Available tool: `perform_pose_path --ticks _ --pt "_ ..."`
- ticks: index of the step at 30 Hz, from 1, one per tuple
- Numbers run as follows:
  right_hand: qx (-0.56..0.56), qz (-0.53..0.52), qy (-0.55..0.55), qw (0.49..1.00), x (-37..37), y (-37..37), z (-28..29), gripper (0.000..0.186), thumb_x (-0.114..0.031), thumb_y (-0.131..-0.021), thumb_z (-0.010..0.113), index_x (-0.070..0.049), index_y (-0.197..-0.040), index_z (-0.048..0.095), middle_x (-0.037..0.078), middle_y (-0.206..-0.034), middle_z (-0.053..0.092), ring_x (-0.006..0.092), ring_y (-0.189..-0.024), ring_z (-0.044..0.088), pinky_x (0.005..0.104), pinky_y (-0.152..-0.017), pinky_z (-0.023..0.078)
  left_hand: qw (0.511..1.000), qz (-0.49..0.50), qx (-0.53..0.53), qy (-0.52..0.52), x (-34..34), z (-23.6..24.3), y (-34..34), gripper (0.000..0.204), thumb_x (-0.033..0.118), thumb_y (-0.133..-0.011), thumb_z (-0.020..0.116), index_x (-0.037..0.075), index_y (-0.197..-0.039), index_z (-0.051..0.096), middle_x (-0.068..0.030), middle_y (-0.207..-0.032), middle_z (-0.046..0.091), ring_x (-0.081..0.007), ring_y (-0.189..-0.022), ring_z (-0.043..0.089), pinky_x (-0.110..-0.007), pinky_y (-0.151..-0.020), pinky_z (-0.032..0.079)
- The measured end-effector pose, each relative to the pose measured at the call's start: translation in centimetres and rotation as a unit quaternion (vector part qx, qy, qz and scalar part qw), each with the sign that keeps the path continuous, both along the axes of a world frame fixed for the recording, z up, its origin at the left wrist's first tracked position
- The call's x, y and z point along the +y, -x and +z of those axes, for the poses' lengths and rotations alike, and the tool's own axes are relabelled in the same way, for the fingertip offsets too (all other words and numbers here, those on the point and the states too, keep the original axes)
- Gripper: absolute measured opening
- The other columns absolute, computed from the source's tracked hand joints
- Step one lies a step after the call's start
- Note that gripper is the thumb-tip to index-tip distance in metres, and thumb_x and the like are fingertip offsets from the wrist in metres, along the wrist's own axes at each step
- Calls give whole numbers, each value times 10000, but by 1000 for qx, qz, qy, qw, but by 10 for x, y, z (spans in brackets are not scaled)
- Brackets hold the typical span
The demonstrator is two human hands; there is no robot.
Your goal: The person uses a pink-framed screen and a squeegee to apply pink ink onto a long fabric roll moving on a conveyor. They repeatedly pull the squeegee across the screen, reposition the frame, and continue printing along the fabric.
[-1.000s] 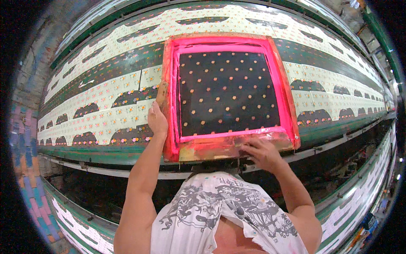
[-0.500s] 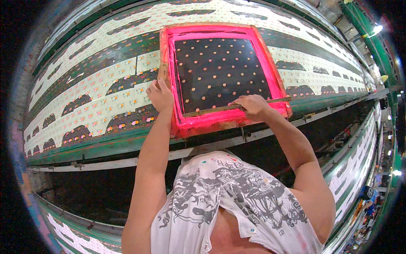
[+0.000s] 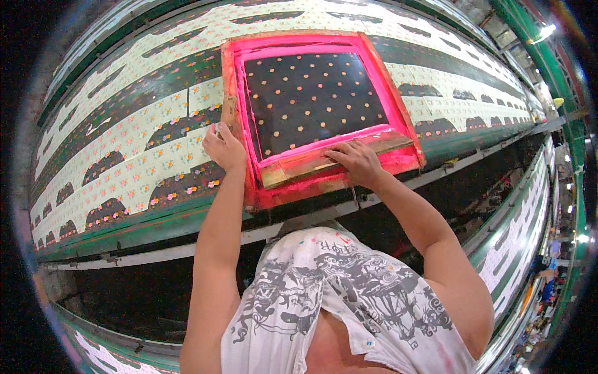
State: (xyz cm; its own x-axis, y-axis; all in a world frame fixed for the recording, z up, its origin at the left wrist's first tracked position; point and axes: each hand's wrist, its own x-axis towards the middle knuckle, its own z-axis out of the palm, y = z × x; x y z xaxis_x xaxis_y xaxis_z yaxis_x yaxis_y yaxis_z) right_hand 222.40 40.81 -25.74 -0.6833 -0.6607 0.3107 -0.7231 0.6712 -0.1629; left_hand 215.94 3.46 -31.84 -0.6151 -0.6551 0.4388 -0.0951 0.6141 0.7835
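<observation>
A square printing screen with a pink-stained wooden frame (image 3: pixel 398 106) and a dark dotted mesh lies on the long printed cloth (image 3: pixel 149 137). My left hand (image 3: pixel 223 147) grips the frame's left side. My right hand (image 3: pixel 356 163) holds a long wooden squeegee (image 3: pixel 299 168) that lies flat across the near end of the screen, smeared with pink ink.
The cloth, cream with small flowers and dark green scalloped bands, covers a long green table (image 3: pixel 156 227) that runs left and right. A metal rail (image 3: pixel 149 252) follows its near edge. Another printed table (image 3: pixel 523 230) stands at the lower right.
My right hand lifted the squeegee upright onto the mesh, then laid it flat again at the near end. The view has shifted, so the screen sits further left.
</observation>
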Motion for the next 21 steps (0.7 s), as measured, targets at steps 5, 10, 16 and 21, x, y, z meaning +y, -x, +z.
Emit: perform_pose_path --ticks 5,10,16,21 --pt "-12 -22 -29 999 -18 77 -10 481 -141 -907 662 -187 -1385 685 116 -1142 694 350 -1053 715 504 -914 580 1000 -11 -24 -3 1 5 -4 513 359 -1098 563 -96 -1321 642 -312 -1304 646 -455 -1274 555 -546 -1129 405" --pt "-24 -41 -52 998 -43 168 -1 471 -110 -907 668 -184 -1371 694 139 -1163 690 362 -1089 717 509 -926 589 999 5 -29 20 -1 6 -9 508 354 -1105 552 -95 -1336 613 -304 -1313 624 -453 -1293 534 -552 -1139 393" --pt "-53 -72 -70 994 -59 279 -10 524 -49 -872 684 -162 -1383 703 140 -1213 696 363 -1154 704 498 -1009 551 998 23 -48 35 5 6 -12 501 337 -1115 540 -96 -1363 585 -295 -1368 593 -445 -1326 502 -556 -1151 375" --pt "-52 -73 -74 993 -68 349 -3 480 -67 -899 642 -171 -1361 723 153 -1277 718 373 -1198 706 516 -1022 559 997 50 -50 42 6 4 -9 489 322 -1113 538 -100 -1355 582 -295 -1361 592 -443 -1316 502 -559 -1146 376"
